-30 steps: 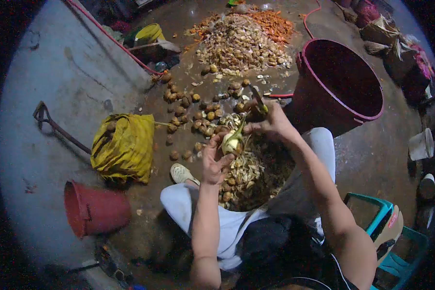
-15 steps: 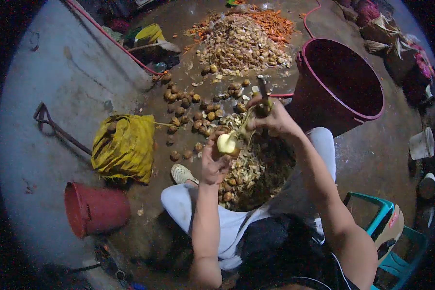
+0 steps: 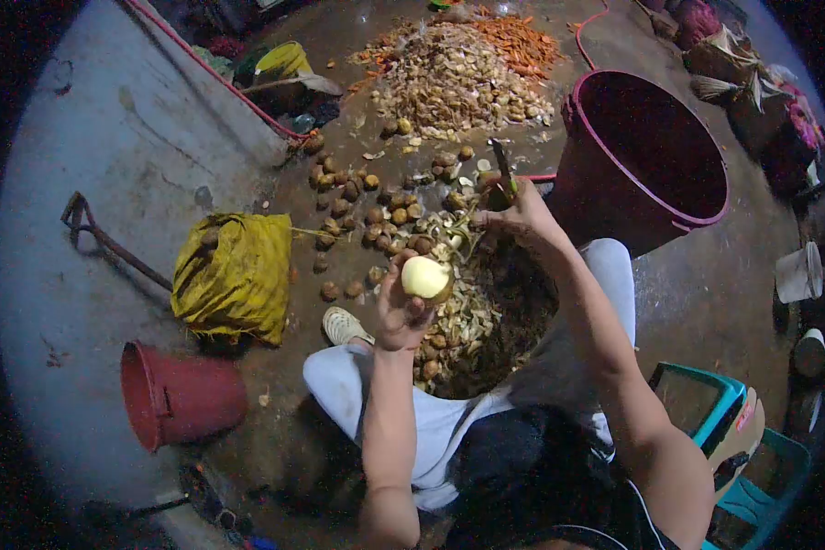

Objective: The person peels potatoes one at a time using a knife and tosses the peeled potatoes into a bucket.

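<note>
A round, pale yellow, partly peeled vegetable (image 3: 425,276) rests in my left hand (image 3: 401,310), with brown skin on its lower side. My right hand (image 3: 524,223) is closed around a knife (image 3: 502,163), its dark blade pointing up and away. The knife is apart from the vegetable. Below and between my hands lies a heap of pale peelings (image 3: 467,316). Unpeeled brown round vegetables (image 3: 374,216) are scattered on the floor beyond my left hand.
Farther off is a large heap of pale and orange pieces (image 3: 458,78). A big dark red tub (image 3: 605,174) stands at right, a yellow sack (image 3: 234,280) and a red bucket (image 3: 192,399) at left. A teal stool (image 3: 729,403) is at lower right.
The peel strip between my hands has come away, leaving a smooth pale top on the vegetable. My right hand has moved slightly away from it, and my left hand a little to the left.
</note>
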A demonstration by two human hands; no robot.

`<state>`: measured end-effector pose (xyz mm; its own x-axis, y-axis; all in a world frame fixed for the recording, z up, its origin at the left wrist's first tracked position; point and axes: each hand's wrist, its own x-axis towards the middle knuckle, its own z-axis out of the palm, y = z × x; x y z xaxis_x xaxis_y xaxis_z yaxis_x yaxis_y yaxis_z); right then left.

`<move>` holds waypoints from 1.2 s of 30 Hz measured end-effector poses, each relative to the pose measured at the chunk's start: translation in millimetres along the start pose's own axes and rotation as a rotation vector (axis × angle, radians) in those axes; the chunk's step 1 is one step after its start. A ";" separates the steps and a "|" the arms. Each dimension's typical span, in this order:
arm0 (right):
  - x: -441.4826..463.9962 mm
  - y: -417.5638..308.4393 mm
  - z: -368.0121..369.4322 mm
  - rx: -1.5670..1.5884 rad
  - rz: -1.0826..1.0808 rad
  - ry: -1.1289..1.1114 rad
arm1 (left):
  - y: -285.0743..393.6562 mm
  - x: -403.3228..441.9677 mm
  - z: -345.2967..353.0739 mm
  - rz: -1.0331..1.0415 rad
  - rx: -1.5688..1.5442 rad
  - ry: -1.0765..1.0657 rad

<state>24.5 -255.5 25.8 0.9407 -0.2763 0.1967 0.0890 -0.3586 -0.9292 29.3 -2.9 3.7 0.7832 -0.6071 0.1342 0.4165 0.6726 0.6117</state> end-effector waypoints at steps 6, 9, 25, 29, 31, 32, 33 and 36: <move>-12.8 -23.1 2.2 -0.077 -0.199 -0.076 | -7.1 2.8 -4.0 0.061 0.258 0.041; -0.8 1.1 1.8 0.038 0.001 0.014 | -3.3 -0.4 -0.3 0.001 0.080 0.080; -9.1 -4.4 2.3 -0.020 -0.036 -0.025 | -0.2 0.0 -0.8 -0.040 0.068 0.035; -8.7 -7.7 -5.3 -0.040 -0.094 0.011 | 2.2 7.8 13.3 0.042 0.013 0.037; -17.8 -41.5 -4.3 -0.124 -0.220 -0.108 | 0.7 4.6 0.7 -0.002 0.223 0.045; -18.8 -27.9 -0.3 -0.085 -0.233 -0.061 | -3.0 6.7 -5.6 0.043 0.281 -0.021; -15.1 -12.5 0.4 -0.080 -0.227 -0.064 | -1.8 3.7 -6.4 0.039 0.282 -0.014; -1.5 13.9 -6.2 -0.070 -0.046 0.001 | 3.5 -0.8 1.0 -0.018 0.124 -0.037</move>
<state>22.3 -265.6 14.6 0.9360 -0.2588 0.2387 0.1087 -0.4322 -0.8952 29.7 -0.5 6.4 0.7575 -0.6354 0.1500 0.3680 0.6054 0.7057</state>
